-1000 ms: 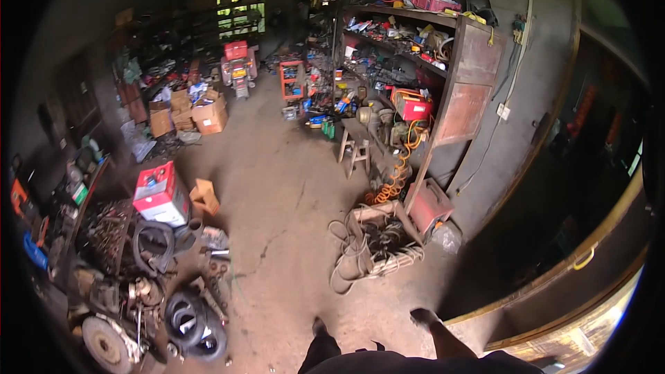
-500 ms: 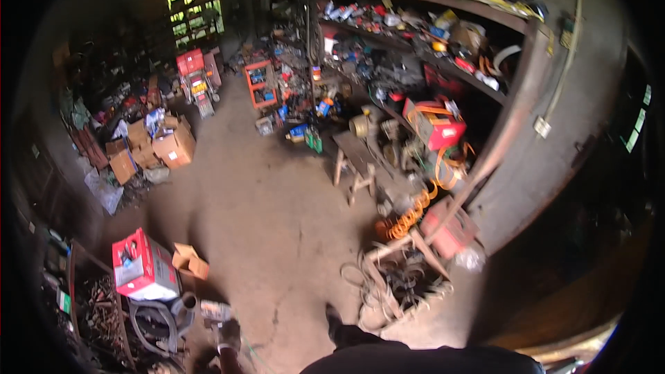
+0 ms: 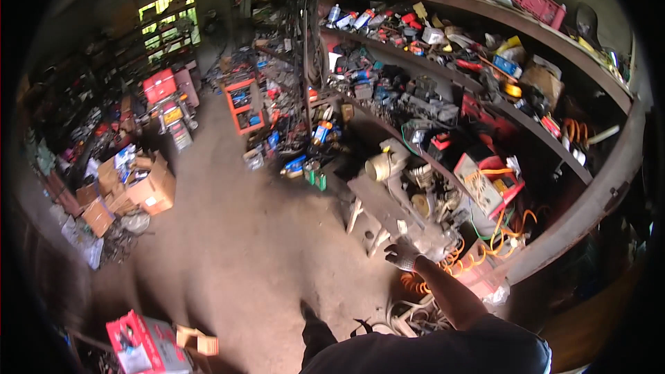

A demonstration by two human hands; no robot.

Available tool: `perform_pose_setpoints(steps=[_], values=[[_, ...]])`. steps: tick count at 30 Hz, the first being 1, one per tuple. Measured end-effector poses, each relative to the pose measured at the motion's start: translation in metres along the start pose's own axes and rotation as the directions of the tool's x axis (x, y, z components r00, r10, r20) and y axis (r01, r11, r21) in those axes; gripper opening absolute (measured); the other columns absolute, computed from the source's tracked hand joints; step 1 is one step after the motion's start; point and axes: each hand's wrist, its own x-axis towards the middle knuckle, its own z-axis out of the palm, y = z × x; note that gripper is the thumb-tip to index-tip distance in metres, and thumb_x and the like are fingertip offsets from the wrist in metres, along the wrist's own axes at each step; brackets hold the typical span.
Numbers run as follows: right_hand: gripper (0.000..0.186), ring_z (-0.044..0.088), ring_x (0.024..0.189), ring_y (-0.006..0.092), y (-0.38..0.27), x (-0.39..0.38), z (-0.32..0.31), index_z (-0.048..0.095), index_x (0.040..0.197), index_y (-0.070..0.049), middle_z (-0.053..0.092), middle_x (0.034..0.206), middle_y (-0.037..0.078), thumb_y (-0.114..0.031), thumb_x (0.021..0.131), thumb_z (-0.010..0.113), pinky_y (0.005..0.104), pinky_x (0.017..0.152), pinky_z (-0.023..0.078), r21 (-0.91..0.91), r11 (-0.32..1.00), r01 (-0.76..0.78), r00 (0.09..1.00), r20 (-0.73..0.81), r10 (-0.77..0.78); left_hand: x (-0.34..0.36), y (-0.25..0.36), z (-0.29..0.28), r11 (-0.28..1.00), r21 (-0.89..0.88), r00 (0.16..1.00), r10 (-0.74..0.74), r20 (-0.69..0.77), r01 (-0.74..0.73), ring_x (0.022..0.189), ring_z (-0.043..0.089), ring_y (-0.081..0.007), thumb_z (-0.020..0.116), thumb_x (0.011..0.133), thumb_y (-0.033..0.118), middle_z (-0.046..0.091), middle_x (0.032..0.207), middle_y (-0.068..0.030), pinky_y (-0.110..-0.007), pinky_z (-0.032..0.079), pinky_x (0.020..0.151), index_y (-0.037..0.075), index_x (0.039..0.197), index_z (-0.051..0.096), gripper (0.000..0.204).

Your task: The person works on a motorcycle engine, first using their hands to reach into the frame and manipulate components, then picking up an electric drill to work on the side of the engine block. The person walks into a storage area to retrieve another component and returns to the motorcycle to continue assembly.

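Your right arm and gloved right hand (image 3: pixel 404 255) are now in view, absent half a second ago; your view has swung toward the shelving (image 3: pixel 554 28), and the red-and-white carton (image 3: pixel 156 346) now sits lower in the frame. You have the hand out by the near end of the wooden stool (image 3: pixel 377 194), contact unclear. Can't tell if your fingers (image 3: pixel 393 257) are clenched, released or on something. The stool stands on the floor (image 3: pixel 235 249) in front of the shelving, between bare floor and the machine parts (image 3: pixel 422 201). Orange coiled hose (image 3: pixel 413 284) is just beside your wrist. Left hand out of view.
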Motion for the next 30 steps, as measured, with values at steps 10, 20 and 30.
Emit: perform_pose_setpoints(steps=[10, 20, 30], values=[[0.062, 0.063, 0.118, 0.0395, -0.024, 0.319, -0.247, 0.047, 0.147, -0.011, 0.064, 0.132, 0.022, -0.039, 0.095, 0.063, 0.0454, 0.100, 0.051, -0.230, 0.957, -0.175, 0.984, -0.076, 0.161, 0.145, 0.442, 0.099, 0.939, 0.093, 0.943, 0.329, 0.055, -0.333, 0.064, 0.060, -0.0163, 0.054, 0.097, 0.023, 0.065, 0.080, -0.0068, -0.029, 0.048, 0.054, 0.009, 0.096, 0.067, 0.019], [0.048, 0.067, 0.117, 0.0335, 0.178, 0.664, -0.473, 0.066, 0.126, -0.006, 0.067, 0.126, 0.021, -0.011, 0.078, 0.068, 0.0447, 0.092, 0.057, -0.492, 0.680, -0.543, 0.800, -0.549, 0.242, 0.149, 0.619, 0.205, 0.975, -0.007, 0.953, 0.214, -0.213, -0.220, 0.064, 0.060, -0.0158, 0.054, 0.097, 0.024, 0.065, 0.080, -0.0066, -0.029, 0.048, 0.054, 0.009, 0.096, 0.067, 0.020], [0.069, 0.063, 0.123, 0.0360, 0.294, 0.766, -0.522, 0.057, 0.137, -0.008, 0.065, 0.129, 0.022, -0.018, 0.071, 0.074, 0.0423, 0.102, 0.053, -0.457, 0.623, -0.634, 0.768, -0.278, 0.577, 0.096, 0.568, 0.365, 0.984, -0.100, 0.971, -0.162, -0.177, 0.146, 0.065, 0.060, -0.0153, 0.053, 0.097, 0.024, 0.065, 0.080, -0.0065, -0.028, 0.048, 0.053, 0.009, 0.095, 0.067, 0.021]])
